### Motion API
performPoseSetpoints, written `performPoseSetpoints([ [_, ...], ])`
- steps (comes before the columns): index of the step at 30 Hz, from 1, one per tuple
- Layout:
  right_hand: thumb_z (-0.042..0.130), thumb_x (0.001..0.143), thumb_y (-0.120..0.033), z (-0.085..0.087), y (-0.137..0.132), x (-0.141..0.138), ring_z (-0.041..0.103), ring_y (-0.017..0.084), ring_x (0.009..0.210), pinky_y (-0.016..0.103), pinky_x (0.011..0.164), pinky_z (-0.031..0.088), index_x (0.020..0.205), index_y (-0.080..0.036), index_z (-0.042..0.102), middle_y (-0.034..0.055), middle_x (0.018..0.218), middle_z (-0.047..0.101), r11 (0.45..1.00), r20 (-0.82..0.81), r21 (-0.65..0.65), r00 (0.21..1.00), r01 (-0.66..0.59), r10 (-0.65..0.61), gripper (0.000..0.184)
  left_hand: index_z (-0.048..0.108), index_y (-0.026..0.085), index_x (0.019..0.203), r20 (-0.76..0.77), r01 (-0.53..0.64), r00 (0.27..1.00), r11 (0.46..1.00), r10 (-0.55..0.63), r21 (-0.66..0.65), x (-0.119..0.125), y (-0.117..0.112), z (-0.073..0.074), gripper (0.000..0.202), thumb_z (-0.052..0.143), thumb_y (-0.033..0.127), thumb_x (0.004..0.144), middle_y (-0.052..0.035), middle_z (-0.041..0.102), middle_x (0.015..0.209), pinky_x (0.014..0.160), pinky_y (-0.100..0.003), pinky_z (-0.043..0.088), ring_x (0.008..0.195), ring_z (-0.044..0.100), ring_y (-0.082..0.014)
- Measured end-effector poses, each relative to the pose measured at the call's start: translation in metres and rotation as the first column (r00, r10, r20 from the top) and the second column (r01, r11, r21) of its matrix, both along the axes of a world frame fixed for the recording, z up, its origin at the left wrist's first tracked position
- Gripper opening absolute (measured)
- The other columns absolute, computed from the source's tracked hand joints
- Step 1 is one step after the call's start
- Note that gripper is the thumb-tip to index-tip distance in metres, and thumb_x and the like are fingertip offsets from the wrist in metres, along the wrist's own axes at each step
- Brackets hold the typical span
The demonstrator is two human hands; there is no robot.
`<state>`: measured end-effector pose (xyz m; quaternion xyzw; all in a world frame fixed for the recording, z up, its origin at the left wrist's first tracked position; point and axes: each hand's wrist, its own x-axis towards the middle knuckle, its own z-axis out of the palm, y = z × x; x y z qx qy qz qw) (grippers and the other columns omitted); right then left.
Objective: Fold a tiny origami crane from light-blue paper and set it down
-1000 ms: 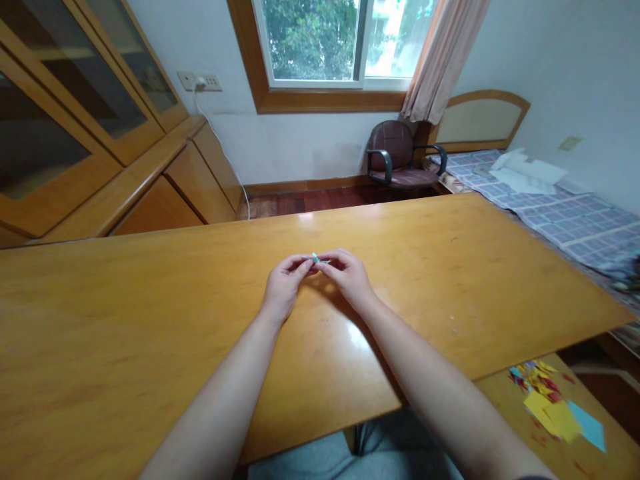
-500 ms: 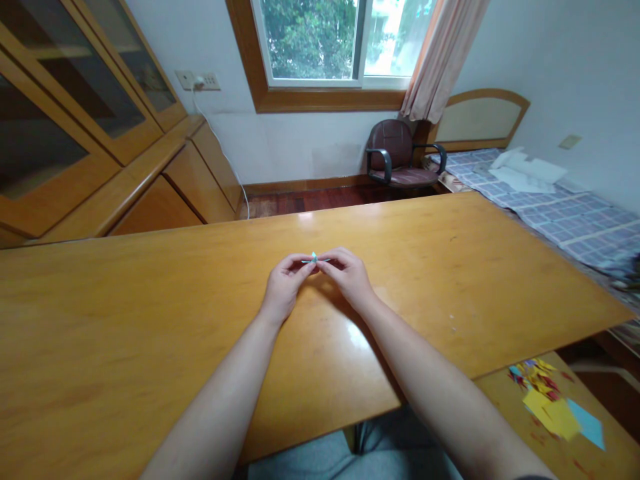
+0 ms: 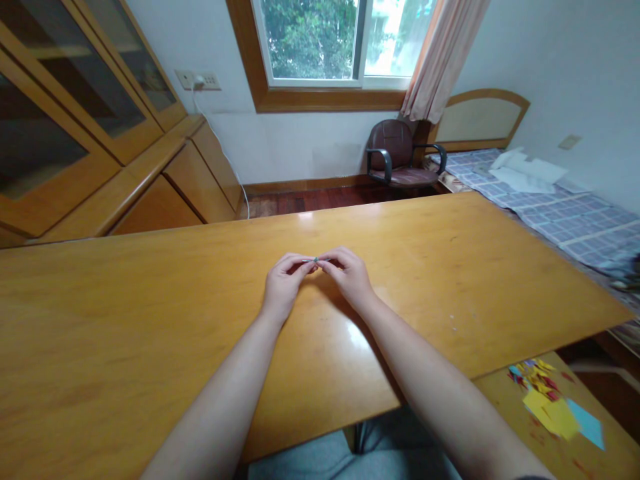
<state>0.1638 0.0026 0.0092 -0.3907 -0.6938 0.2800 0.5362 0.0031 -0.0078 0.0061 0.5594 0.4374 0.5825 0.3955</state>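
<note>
Just above the middle of the wooden table (image 3: pixel 165 320), a small piece of folded paper (image 3: pixel 316 260) is pinched from both sides. My left hand (image 3: pixel 285 283) grips its left side between thumb and fingers. On the other side, my right hand (image 3: pixel 347 275) holds it the same way, with the fingertips of both hands almost meeting. Only a thin, light blue-green edge of the paper shows; the fingers cover most of it, so its folded shape is unclear.
At the lower right, a lower wooden surface (image 3: pixel 505 400) bears a pile of small folded papers (image 3: pixel 537 377), yellow sheets (image 3: pixel 553 413) and a light blue sheet (image 3: pixel 587 423). Tiny white scraps (image 3: pixel 453 322) lie on the table. An armchair (image 3: pixel 395 157) stands beyond the far edge.
The small bright tip of paper that stood up between my fingertips is now lower, and the piece looks flatter. Both hands stay in nearly the same place.
</note>
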Motion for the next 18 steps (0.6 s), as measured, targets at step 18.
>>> performPoseSetpoints([
  [18,0.056,0.092,-0.024,-0.0026,0.001,0.0019,0.059,0.018,0.083,0.029,0.078,0.046,0.087,-0.022,0.068,0.0041,0.086,0.063,0.998,0.126,0.056,0.992,-0.009,0.002,0.013,0.073,0.021,0.081,-0.205,-0.069,0.974,0.99,0.093,0.123,0.0014,-0.0068,0.0102,0.011,0.068,0.03,0.081,-0.0029,0.067,0.082,0.075,-0.027,0.05,0.078,0.064,-0.016],
])
